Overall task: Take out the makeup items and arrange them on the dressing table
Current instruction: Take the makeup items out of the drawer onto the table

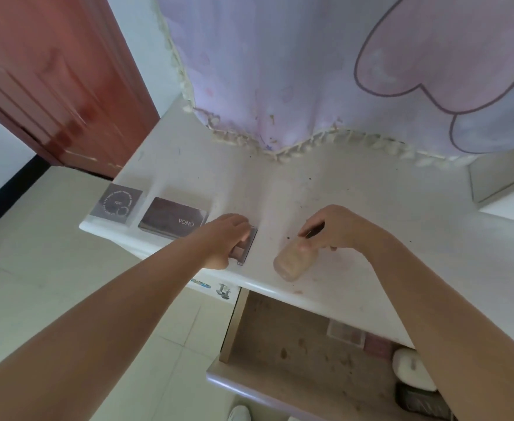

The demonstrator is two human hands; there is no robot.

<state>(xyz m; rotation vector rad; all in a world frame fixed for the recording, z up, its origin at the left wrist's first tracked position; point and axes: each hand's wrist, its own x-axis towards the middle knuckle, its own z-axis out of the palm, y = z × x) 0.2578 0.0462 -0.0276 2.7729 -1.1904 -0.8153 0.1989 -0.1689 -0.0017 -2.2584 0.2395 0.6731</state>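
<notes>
On the white, speckled table (325,189) near its front edge, the left hand (225,238) lay over a small square compact (248,246) with a clear, glossy rim and a pink inside, fingers curled down round it. Just right of it the right hand (337,227) pinched the dark cap end of a bottle (295,261), a rounded, frosted cylinder of beige liquid that lay tilted on the tabletop with its base toward the edge. Left of the compact sat a flat rectangular palette (173,220), dark mauve and matte with pale lettering, and beside that, at the table's corner, a square grey case (117,203) printed with a ring of small text. Behind them hung a lilac cloth (280,71), thin and softly folded, trimmed with a cream tasselled fringe and bearing a large pink heart outline. Below the tabletop a drawer (228,381) stood pulled out, its rough brown bottom stained; it held a clear pink box (345,332), a smooth white oval object (410,372) and something dark I could not make out.
</notes>
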